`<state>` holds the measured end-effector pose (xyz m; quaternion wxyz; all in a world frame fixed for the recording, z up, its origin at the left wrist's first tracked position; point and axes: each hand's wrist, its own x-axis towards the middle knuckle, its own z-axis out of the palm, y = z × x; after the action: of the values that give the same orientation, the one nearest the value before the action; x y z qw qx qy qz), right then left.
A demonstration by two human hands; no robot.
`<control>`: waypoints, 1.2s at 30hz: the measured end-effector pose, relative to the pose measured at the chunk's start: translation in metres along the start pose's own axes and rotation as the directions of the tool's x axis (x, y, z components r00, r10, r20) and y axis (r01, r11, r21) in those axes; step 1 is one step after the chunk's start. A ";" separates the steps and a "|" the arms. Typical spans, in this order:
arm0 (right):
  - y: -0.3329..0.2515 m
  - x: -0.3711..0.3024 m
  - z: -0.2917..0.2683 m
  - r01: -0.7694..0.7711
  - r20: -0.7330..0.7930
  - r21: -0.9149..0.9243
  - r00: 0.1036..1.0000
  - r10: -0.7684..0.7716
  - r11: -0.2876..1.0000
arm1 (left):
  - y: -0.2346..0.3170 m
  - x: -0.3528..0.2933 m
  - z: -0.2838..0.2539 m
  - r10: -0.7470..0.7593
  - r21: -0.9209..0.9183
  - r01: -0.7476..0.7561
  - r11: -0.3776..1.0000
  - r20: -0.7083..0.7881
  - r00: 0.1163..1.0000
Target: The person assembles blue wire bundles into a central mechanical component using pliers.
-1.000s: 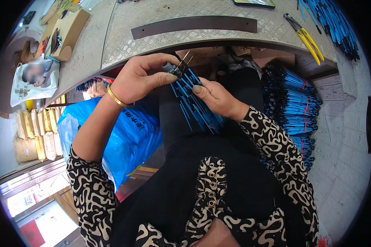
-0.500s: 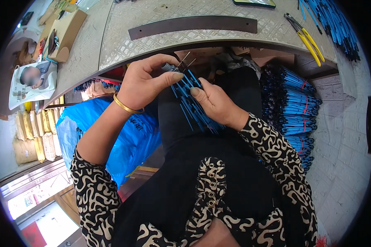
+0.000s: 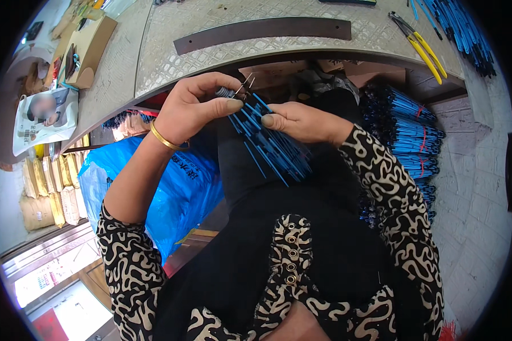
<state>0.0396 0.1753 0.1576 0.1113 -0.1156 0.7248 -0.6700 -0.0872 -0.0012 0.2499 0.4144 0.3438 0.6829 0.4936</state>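
Over my lap, my left hand pinches a small piece between thumb and curled forefinger. A grey coiled part and thin metal prongs stick out beyond its fingertips; the rest of the piece is hidden. My right hand is closed round a loose bundle of thin blue rods, its thumb pressed on their upper part. The rods fan out downward over the black apron. Upper tips of a few rods come close to the left thumb; whether they touch it I cannot tell.
The workbench ahead carries a dark curved strip, yellow-handled pliers and more blue rods. Tied bundles of blue rods are stacked at my right. A blue plastic bag stands at my left, near a cardboard box.
My right hand has turned and its wrist has risen, with the fingers now pointing left. The rods' lower ends have swung rightward and spread. My left hand has shifted slightly left, still pinching.
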 end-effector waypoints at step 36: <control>-0.005 -0.007 0.031 -0.145 -0.336 -0.163 0.938 0.083 0.976 | -0.060 0.016 0.067 0.176 -0.064 -0.239 0.969 -0.502 0.847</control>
<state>0.0563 0.1482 0.1606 0.0172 0.0298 0.7980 -0.6017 -0.0371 0.0223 0.1778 0.1914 0.2521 0.6926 0.6482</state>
